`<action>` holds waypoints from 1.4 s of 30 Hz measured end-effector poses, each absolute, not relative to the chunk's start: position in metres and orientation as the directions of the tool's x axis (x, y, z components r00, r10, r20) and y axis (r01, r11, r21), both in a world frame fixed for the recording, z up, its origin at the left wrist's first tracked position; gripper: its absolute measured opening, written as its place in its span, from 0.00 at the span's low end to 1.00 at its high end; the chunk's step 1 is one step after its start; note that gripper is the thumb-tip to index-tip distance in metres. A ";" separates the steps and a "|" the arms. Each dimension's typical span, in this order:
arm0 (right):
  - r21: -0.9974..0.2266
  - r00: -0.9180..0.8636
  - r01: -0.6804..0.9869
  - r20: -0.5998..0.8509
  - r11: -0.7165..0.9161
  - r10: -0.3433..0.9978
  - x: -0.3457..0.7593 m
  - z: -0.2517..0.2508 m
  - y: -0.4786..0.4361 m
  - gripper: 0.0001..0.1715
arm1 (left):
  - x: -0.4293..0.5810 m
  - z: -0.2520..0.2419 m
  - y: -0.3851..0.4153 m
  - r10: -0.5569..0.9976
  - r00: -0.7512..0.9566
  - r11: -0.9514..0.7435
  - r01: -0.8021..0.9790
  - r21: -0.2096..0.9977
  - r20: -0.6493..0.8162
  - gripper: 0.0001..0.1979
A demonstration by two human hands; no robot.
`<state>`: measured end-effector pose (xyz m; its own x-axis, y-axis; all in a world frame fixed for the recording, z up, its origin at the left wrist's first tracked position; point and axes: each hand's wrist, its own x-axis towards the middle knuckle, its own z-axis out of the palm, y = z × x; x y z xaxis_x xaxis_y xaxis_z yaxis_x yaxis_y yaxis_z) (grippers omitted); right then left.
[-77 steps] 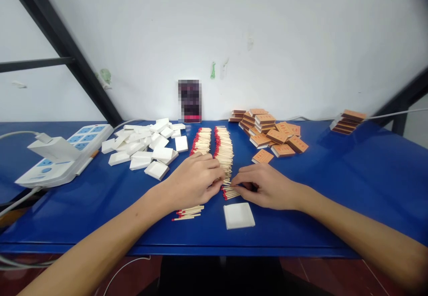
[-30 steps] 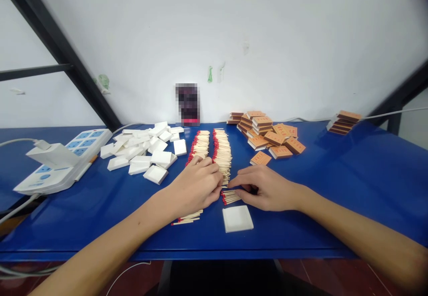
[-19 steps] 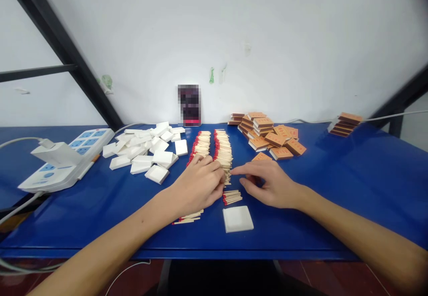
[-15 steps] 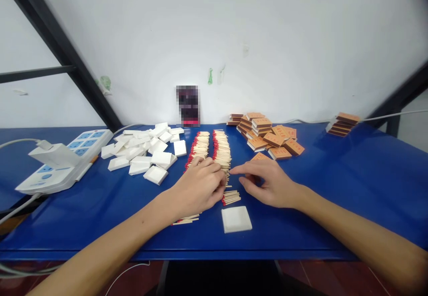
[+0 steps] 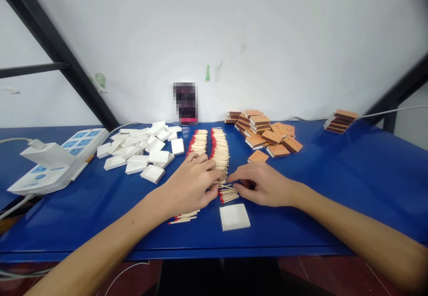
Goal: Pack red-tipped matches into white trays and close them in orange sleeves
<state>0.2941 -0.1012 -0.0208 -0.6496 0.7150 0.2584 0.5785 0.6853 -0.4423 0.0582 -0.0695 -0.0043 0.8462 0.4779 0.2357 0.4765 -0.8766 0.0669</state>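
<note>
Two long rows of red-headed matches run away from me. My left hand lies over the near end of the rows, its fingers curled and its thumb and index finger closed around matches at the head side. Facing it, my right hand has its index finger and thumb slightly apart, the tips at the plain stick ends. Just below the fingertips is a small separate pile of matches. A white matchbox tray lies nearer to me. More matches show below my left wrist; the hand hides part of the left row.
A heap of white matchbox trays is at left, beside a white power strip with a plug and cables. Orange matchboxes are piled at the back right, with another stack farther right. A dark blurred card leans on the wall.
My right hand has moved slightly left and down, its index finger bending toward the thumb near the matches. My left thumb has opened a little from the stick ends. The view has shifted slightly.
</note>
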 end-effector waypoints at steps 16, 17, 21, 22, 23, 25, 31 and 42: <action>-0.437 -0.639 0.612 0.217 0.659 0.738 0.291 -0.028 -0.098 0.09 | 0.056 -0.002 -0.069 0.469 0.865 -0.883 0.463 0.077 0.179 0.06; -0.432 -0.642 0.614 0.214 0.661 0.737 0.291 -0.027 -0.098 0.09 | 0.056 -0.002 -0.069 0.468 0.865 -0.883 0.463 0.076 0.179 0.06; -0.433 -0.646 0.617 0.197 0.657 0.737 0.292 -0.025 -0.098 0.09 | 0.055 -0.004 -0.068 0.466 0.867 -0.885 0.460 0.074 0.176 0.05; -0.436 -0.646 0.617 0.194 0.655 0.738 0.292 -0.025 -0.098 0.09 | 0.055 -0.004 -0.068 0.466 0.867 -0.885 0.460 0.077 0.177 0.05; -0.438 -0.646 0.617 0.191 0.653 0.739 0.291 -0.025 -0.098 0.09 | 0.055 -0.004 -0.068 0.466 0.867 -0.885 0.459 0.081 0.177 0.05; -0.439 -0.648 0.618 0.185 0.652 0.739 0.291 -0.024 -0.098 0.09 | 0.056 -0.004 -0.068 0.466 0.867 -0.885 0.457 0.089 0.179 0.06; -0.438 -0.646 0.620 0.185 0.651 0.740 0.291 -0.025 -0.097 0.09 | 0.056 -0.006 -0.069 0.460 0.869 -0.888 0.447 0.108 0.185 0.07; -0.449 -0.628 0.633 0.178 0.630 0.758 0.290 -0.025 -0.097 0.08 | 0.055 -0.007 -0.067 0.434 0.884 -0.901 0.423 0.102 0.173 0.07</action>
<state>0.2904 -0.0973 -0.0253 -0.6279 0.7577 0.1779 0.6333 0.6302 -0.4492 0.0548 -0.0672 -0.0069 0.8840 0.4344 0.1726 0.4226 -0.9005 0.1023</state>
